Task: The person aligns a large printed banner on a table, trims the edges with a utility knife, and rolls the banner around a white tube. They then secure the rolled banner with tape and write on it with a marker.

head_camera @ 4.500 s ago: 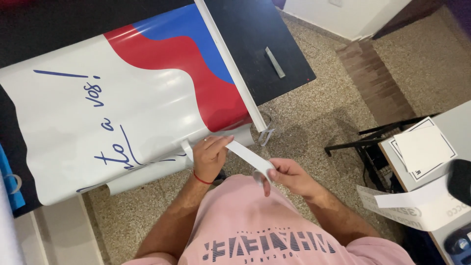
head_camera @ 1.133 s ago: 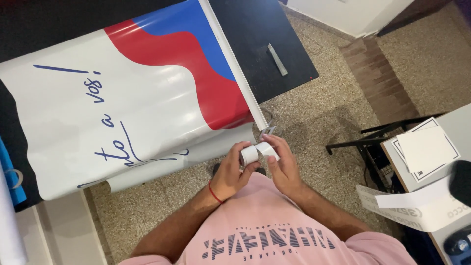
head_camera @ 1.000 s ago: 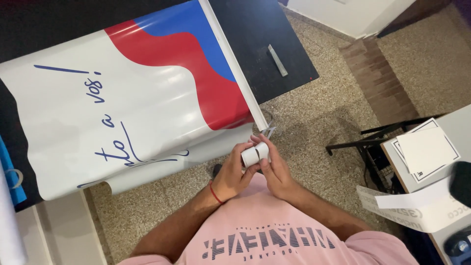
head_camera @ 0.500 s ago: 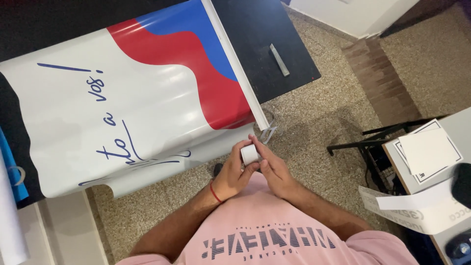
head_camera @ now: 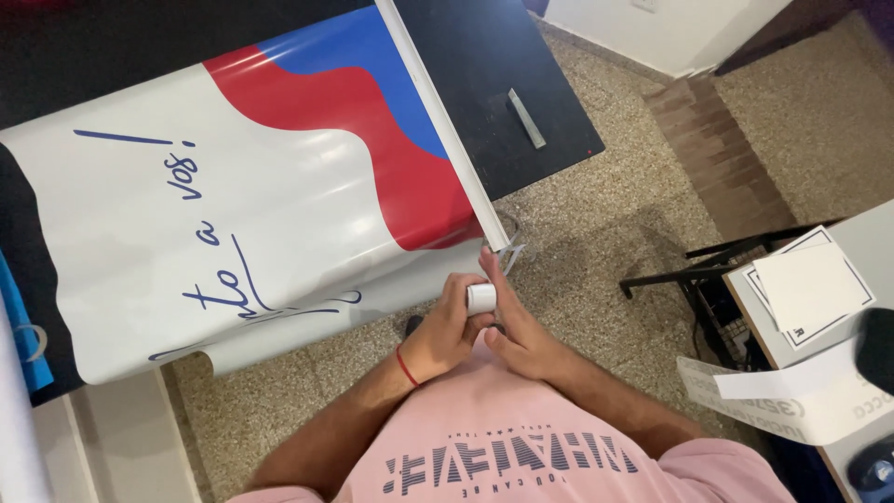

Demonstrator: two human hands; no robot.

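banner [head_camera: 279,214] on table [head_camera: 503,56], papers [head_camera: 805,289] right
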